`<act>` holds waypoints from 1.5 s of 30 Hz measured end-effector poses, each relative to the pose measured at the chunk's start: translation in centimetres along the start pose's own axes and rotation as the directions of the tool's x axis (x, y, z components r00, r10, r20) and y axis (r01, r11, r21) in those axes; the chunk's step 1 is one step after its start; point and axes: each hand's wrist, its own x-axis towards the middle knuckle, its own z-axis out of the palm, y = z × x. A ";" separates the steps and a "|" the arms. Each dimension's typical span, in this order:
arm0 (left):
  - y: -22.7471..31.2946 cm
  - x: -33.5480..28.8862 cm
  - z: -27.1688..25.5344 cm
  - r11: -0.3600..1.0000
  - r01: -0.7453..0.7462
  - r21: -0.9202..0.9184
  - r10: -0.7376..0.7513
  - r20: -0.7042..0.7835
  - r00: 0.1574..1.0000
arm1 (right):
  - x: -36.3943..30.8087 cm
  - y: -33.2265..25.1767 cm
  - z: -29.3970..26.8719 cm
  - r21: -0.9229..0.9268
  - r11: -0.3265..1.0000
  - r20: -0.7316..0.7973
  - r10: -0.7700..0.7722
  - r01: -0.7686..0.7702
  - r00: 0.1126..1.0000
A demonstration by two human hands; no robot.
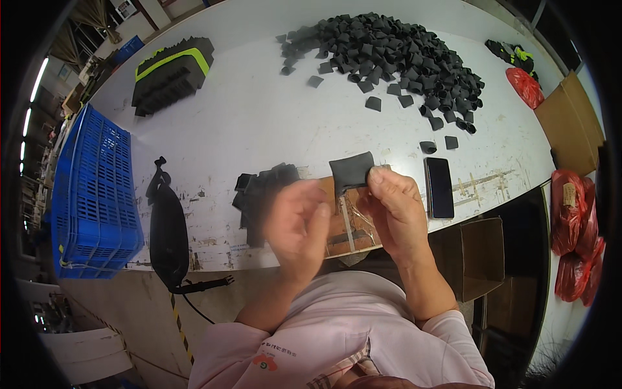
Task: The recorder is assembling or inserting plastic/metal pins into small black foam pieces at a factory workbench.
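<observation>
A small black square of cloth [352,173], apparently a flat sleeve, is pinched between the thumb and fingers of my right hand [396,202]. It is held up over a brown wooden block [363,223] at the table's near edge. A narrow pale strip [347,222] stands out along that block, below the cloth. My left hand [297,223] is blurred by motion just left of the block, thumb apart from the fingers and nothing visible between them. Beside and partly behind it lies a stack of black cloth pieces [259,185].
A large heap of small black pieces [395,58] covers the far table. Farther left lie dark pieces with a yellow-green band [172,68]. A blue crate [97,194] and black pouch [170,240] stand left; a phone [440,188], cardboard [570,123] and red bags [573,220] are right.
</observation>
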 end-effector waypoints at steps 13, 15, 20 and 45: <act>-1.2 -0.1 1.3 0.949 -0.208 0.237 0.177 0.145 0.973 | -1.8 0.7 -1.3 -0.203 0.977 -0.216 -0.114 0.070 0.970; -0.9 -0.6 1.0 0.997 0.051 0.062 -0.065 0.256 0.965 | -1.8 0.9 -1.9 -0.167 0.986 -0.199 -0.065 0.031 0.978; -1.7 -1.7 2.2 0.996 0.078 0.030 -0.076 -0.079 0.994 | -1.9 1.7 -2.8 -0.128 0.992 -0.241 -0.025 -0.006 0.970; -5.5 -2.1 0.7 0.286 0.833 -0.473 -0.512 0.659 0.550 | -2.6 5.0 -2.6 -0.236 0.972 -0.222 -0.039 -0.015 0.974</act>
